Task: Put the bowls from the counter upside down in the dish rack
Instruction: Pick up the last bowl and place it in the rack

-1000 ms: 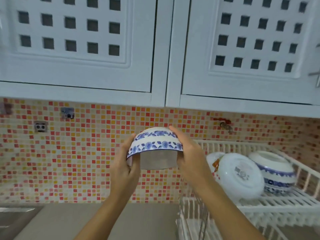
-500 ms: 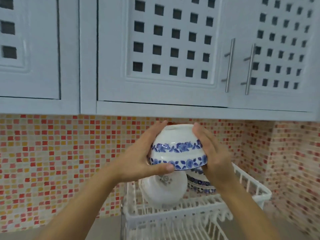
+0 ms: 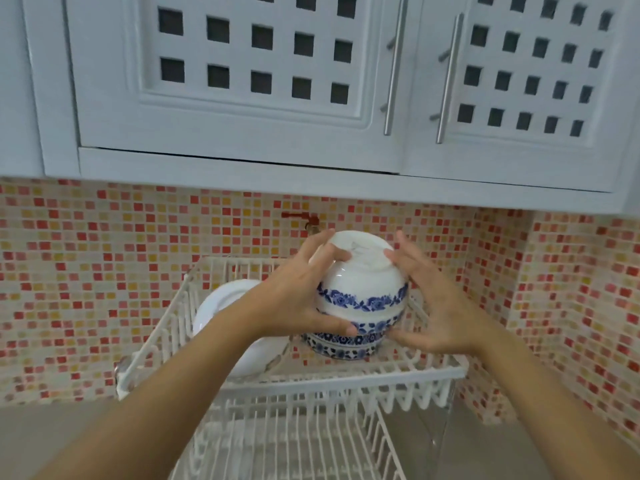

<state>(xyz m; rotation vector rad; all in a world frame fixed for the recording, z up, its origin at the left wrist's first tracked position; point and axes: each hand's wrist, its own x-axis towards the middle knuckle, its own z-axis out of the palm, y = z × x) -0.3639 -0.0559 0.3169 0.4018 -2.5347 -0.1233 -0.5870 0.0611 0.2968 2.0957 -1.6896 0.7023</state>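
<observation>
A white bowl with blue flower bands (image 3: pixel 360 289) is upside down, stacked on top of another upside-down blue-patterned bowl (image 3: pixel 343 346) on the upper tier of the white dish rack (image 3: pixel 346 374). My left hand (image 3: pixel 294 296) grips the top bowl's left side, fingers over its foot and thumb along its rim. My right hand (image 3: pixel 433 306) is at the bowl's right side with fingers spread, fingertips touching near the foot. A plain white bowl (image 3: pixel 221 306) leans in the rack to the left, partly hidden behind my left forearm.
The rack's lower tier (image 3: pixel 294 441) of white wire slots extends toward me. A mosaic tile wall (image 3: pixel 104 271) is behind, with a small red tap (image 3: pixel 301 218). White cupboards with metal handles (image 3: pixel 393 71) hang overhead. Grey counter (image 3: pixel 52 438) lies to both sides of the rack.
The bowl has been turned upside down, carried right and lowered onto the blue bowl in the rack. My right hand's fingers have loosened and spread.
</observation>
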